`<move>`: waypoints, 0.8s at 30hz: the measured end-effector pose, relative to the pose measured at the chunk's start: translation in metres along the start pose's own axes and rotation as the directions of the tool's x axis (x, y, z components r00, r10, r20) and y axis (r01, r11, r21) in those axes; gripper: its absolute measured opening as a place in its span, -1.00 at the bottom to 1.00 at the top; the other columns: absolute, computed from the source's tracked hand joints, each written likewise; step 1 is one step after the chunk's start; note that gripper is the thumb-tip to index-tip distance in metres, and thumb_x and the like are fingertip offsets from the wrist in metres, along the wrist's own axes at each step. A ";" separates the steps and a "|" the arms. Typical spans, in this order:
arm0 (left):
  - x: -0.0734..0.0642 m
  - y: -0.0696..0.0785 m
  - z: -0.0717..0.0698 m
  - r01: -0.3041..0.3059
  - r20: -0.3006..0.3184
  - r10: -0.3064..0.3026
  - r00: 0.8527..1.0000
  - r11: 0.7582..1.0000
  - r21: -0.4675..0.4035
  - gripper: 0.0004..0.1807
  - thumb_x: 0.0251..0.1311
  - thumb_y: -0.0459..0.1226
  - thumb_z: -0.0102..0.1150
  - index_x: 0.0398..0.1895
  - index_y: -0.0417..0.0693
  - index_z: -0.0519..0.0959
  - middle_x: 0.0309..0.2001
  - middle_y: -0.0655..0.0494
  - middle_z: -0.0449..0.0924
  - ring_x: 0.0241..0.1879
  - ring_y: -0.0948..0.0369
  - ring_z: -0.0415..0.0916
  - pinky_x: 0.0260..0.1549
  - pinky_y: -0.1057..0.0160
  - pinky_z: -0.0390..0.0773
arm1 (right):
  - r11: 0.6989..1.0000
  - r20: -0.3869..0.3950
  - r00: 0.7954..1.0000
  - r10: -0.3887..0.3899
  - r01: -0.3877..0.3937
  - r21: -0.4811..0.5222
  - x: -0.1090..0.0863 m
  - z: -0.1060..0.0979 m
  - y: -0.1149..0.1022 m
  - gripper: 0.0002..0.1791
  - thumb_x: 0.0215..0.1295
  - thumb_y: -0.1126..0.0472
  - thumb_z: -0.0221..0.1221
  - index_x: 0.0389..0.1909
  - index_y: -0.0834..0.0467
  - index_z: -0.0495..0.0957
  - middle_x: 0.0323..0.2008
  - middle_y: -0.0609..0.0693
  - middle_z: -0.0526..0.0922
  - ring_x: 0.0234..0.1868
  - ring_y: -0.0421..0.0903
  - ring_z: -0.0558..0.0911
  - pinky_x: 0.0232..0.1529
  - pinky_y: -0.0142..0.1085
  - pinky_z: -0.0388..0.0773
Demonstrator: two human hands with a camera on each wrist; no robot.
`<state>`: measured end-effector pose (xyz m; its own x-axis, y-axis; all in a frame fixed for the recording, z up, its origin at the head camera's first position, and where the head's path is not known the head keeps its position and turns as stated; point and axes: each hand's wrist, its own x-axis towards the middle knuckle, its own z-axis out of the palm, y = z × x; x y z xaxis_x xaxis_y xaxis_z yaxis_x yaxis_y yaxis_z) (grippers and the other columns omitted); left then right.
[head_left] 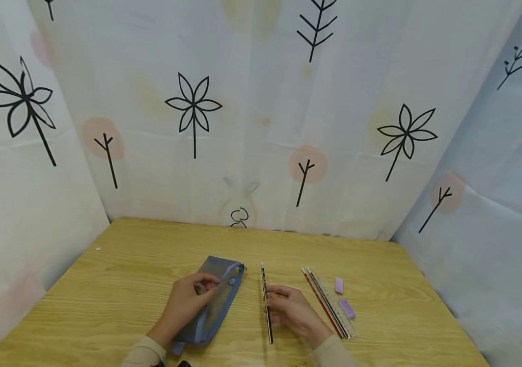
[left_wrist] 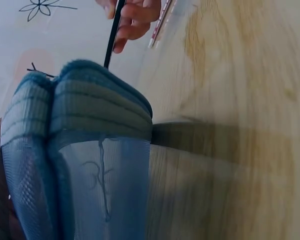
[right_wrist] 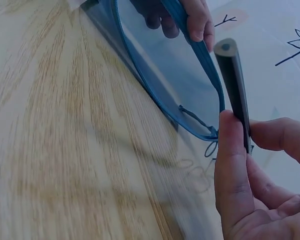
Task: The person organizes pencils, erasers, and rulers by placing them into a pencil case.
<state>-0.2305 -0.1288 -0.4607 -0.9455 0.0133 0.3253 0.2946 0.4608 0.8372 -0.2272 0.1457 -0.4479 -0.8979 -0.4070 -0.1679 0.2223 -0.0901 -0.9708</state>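
Observation:
My left hand (head_left: 187, 300) holds the upper edge of a blue-grey mesh pencil case (head_left: 218, 308) on the table. In the right wrist view, fingers grip the blue zipped edge of the case (right_wrist: 210, 65), whose side looks open. My right hand (head_left: 294, 312) is just right of the case, apart from it. It pinches a dark pencil (head_left: 269, 326) between thumb and fingers. The flat, unsharpened end of the pencil (right_wrist: 232, 75) faces the right wrist camera. In the left wrist view, the pencil case (left_wrist: 97, 110) hides most of my left hand.
Right of my right hand lie a red pencil (head_left: 318, 293), dark pencils (head_left: 329, 307) and a clear ruler (head_left: 342, 320). Two purple erasers (head_left: 339, 285) sit beside them. A patterned cloth (head_left: 251, 127) hangs behind the wooden table (head_left: 150, 255) and along both sides.

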 end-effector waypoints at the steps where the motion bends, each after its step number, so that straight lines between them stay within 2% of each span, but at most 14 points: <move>1: 0.000 0.001 0.001 -0.001 0.006 0.001 1.000 1.000 -0.007 -0.82 0.00 -0.45 0.38 -0.34 -0.02 0.72 -0.49 0.23 0.55 -0.63 0.37 0.42 -0.64 0.40 0.44 | 1.000 0.001 1.000 0.000 0.000 -0.001 0.001 0.001 0.000 -0.37 0.34 0.35 0.13 0.36 0.51 0.19 -0.14 0.01 0.62 -0.26 -0.21 0.65 -0.29 -0.34 0.67; 15: 0.005 0.014 0.014 0.017 0.034 -0.016 0.999 0.999 -0.027 -0.82 0.01 -0.46 0.33 -0.33 -0.03 0.70 -0.50 0.20 0.54 -0.67 0.36 0.42 -0.70 0.40 0.41 | 1.000 0.002 1.000 -0.008 0.008 0.011 0.011 0.016 0.006 -0.45 0.28 0.37 0.12 0.25 0.53 0.29 -0.36 -0.09 0.64 -0.35 -0.24 0.63 -0.36 -0.38 0.65; 19: 0.006 0.015 0.018 0.012 0.028 -0.011 1.000 1.000 -0.029 -0.81 0.00 -0.47 0.31 -0.33 -0.04 0.70 -0.50 0.21 0.53 -0.67 0.36 0.42 -0.72 0.39 0.41 | 1.000 0.001 1.000 -0.019 0.019 0.021 0.011 0.020 0.006 -0.45 0.26 0.36 0.12 0.23 0.53 0.29 -0.36 -0.09 0.61 -0.38 -0.26 0.61 -0.40 -0.42 0.63; 24: 0.009 0.016 0.022 -0.002 0.013 0.003 1.000 1.000 -0.025 -0.80 0.00 -0.48 0.29 -0.36 -0.01 0.70 -0.50 0.22 0.53 -0.68 0.36 0.40 -0.72 0.38 0.41 | 0.999 0.007 0.999 -0.032 0.032 0.028 0.013 0.023 0.006 -0.49 0.24 0.38 0.12 0.18 0.51 0.33 -0.29 -0.03 0.67 -0.37 -0.24 0.62 -0.40 -0.40 0.64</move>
<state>-0.2371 -0.1015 -0.4540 -0.9465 0.0265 0.3217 0.3002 0.4386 0.8471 -0.2286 0.1195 -0.4521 -0.9018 -0.4103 -0.1353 0.2042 -0.1286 -0.9704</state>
